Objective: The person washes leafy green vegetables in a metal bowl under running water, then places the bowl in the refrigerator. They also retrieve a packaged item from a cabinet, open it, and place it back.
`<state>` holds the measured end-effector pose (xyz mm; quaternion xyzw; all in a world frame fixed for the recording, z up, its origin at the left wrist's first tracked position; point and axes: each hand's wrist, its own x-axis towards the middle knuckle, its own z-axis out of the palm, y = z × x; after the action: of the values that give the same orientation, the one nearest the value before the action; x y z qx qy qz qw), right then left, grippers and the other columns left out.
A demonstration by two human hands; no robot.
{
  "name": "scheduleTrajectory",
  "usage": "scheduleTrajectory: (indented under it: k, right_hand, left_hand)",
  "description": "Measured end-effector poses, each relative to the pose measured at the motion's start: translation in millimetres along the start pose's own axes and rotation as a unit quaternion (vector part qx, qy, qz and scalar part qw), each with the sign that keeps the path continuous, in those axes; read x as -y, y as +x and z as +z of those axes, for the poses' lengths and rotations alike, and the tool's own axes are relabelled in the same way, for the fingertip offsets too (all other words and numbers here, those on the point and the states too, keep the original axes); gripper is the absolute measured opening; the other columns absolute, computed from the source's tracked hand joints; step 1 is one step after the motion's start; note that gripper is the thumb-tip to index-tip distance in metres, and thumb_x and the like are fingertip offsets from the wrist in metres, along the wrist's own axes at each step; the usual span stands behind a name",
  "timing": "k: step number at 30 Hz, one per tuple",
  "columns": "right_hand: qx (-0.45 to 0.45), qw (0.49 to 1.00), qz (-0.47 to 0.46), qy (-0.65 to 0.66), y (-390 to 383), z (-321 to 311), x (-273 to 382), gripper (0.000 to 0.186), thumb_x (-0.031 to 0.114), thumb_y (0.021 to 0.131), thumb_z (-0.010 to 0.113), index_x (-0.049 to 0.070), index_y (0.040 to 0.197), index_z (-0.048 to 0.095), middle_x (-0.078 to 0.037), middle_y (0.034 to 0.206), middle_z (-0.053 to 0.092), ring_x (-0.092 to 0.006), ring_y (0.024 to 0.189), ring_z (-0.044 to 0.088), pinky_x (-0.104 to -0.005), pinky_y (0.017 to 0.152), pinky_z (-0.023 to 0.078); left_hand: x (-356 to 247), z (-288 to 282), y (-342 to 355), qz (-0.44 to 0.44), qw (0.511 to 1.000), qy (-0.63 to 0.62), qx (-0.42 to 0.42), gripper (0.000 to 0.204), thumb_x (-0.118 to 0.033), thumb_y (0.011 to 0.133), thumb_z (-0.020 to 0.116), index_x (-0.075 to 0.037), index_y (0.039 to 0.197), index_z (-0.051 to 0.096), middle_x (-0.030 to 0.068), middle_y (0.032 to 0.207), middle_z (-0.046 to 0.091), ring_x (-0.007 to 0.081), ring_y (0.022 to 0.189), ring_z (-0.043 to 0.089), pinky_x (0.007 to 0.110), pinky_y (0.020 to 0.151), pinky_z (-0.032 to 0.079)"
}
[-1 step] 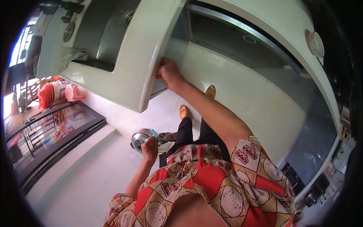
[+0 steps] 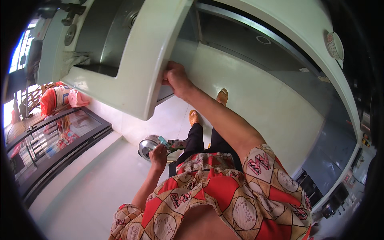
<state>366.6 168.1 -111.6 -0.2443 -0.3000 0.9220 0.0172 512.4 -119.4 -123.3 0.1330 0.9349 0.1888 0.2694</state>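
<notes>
We are seeing the right hand [image 2: 176,78] gripping the front edge of the pale green worktop [image 2: 140,68], fingers curled under it and thumb on the face, in the upper middle of the frame. The left hand [image 2: 159,154], lower centre, is pinching a small teal object [image 2: 163,140] in closed fingers, just beside a round steel vessel [image 2: 147,146] down on the floor [image 2: 92,188].

Nothing is differing from the earlier picture: both hands and both objects are sitting in the same places, so we are judging the grip on the edge as a steady hold, not a move.

We are not making out what the teal object is, nor whether the left hand is touching the vessel. The recess under the worktop is lying in shadow. The steel sink [image 2: 100,36] is being cut off at the top, and the patterned shirt is hiding the lower body down to the orange sandals [image 2: 195,118].
</notes>
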Motion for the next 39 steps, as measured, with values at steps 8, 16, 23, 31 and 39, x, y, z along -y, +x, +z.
scheduleTrajectory:
  k: [8,16,23,31,39]
  right_hand:
    - [-0.039,0.987,0.012,-0.155,-25,-74,48,0.019,0.020,0.077,0.063,0.004,0.070,0.058,-0.003,0.060,0.055,-0.0122,0.049,0.055,-0.0259,0.043,0.044]
    - [-0.164,0.730,-0.130,-0.651,-72,-135,155,0.049,0.013,0.073,0.070,0.000,0.117,0.053,-0.001,0.086,0.051,-0.0076,0.073,0.047,-0.0218,0.060,0.038]
    - [-0.134,0.610,-0.248,-0.741,-63,-197,181,0.055,0.009,0.085,0.060,0.014,0.136,0.039,-0.004,0.135,0.045,-0.0157,0.109,0.054,-0.0270,0.094,0.043]
    - [-0.207,0.559,-0.205,-0.776,-80,-278,150,0.052,0.011,0.086,0.058,0.014,0.135,0.040,-0.005,0.134,0.046,-0.0167,0.109,0.053,-0.0291,0.095,0.042]
    - [-0.260,0.545,-0.156,-0.781,-112,-336,118,0.049,0.011,0.086,0.055,0.012,0.133,0.041,-0.007,0.133,0.046,-0.0195,0.111,0.051,-0.0314,0.096,0.040]
  left_hand:
    - [-28,32,34,-0.042,0.999,0.010,-0.010,0.011,-0.014,0.080,0.058,-0.003,0.078,0.054,0.0194,0.074,0.060,0.0399,0.072,0.058,0.047,0.061,0.043]
    - [-20,128,121,-0.172,0.964,-0.201,-0.010,0.021,-0.017,0.078,0.058,0.003,0.076,0.051,0.0222,0.069,0.058,0.0374,0.063,0.059,0.045,0.055,0.044]
    - [-23,233,263,-0.365,0.831,-0.407,-0.104,0.018,-0.014,0.082,0.053,-0.001,0.093,0.056,0.0142,0.088,0.062,0.0279,0.066,0.064,0.038,0.041,0.055]
    - [24,325,333,-0.352,0.855,-0.360,-0.121,0.016,-0.010,0.083,0.048,0.001,0.084,0.059,0.0162,0.074,0.063,0.0298,0.052,0.064,0.036,0.038,0.053]
    - [48,354,345,-0.376,0.845,-0.349,-0.152,0.016,-0.011,0.083,0.049,0.001,0.086,0.060,0.0179,0.079,0.064,0.0297,0.054,0.064,0.035,0.037,0.052]
